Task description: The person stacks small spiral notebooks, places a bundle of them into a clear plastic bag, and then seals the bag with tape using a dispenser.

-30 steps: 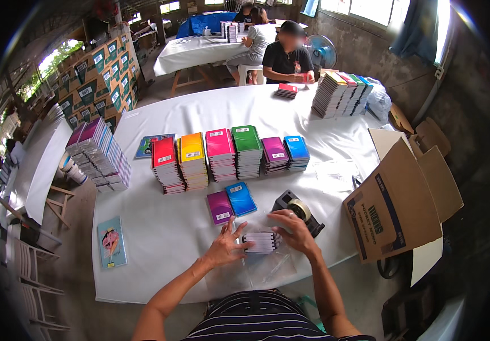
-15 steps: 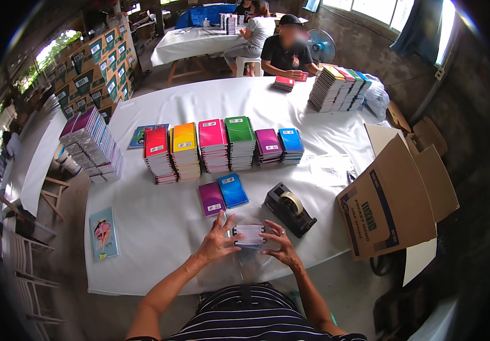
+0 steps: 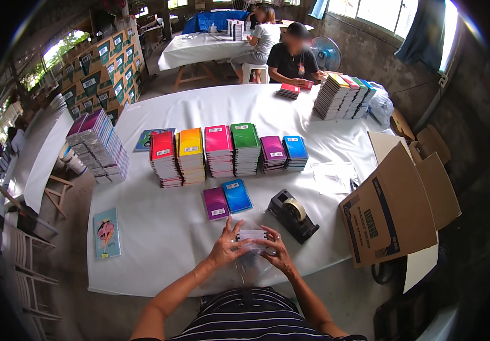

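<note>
In front of my body, a small stack of spiral notebooks (image 3: pixel 251 235) stands with its white page edges facing up and black spirals at both ends. A clear plastic bag (image 3: pixel 246 271) surrounds it and trails toward the table's front edge. My left hand (image 3: pixel 226 246) grips the stack's left side, and my right hand (image 3: pixel 278 253) grips its right. Both thumbs reach inward along the near side, over the plastic. Just beyond lie a purple notebook (image 3: pixel 216 203) and a blue notebook (image 3: pixel 237 195), side by side. A black tape dispenser (image 3: pixel 294 217) sits right of my hands.
Notebook stacks, including a red one (image 3: pixel 162 146) and a green one (image 3: pixel 243 136), form a row across the table. An open cardboard box (image 3: pixel 390 210) stands at the right. A light-blue booklet (image 3: pixel 107 234) lies left. A co-worker (image 3: pixel 296 59) sits across the table, handling red notebooks.
My hands have come closer together, with the thumbs moving in over the plastic along the stack's near side. The whole view has shifted slightly.
</note>
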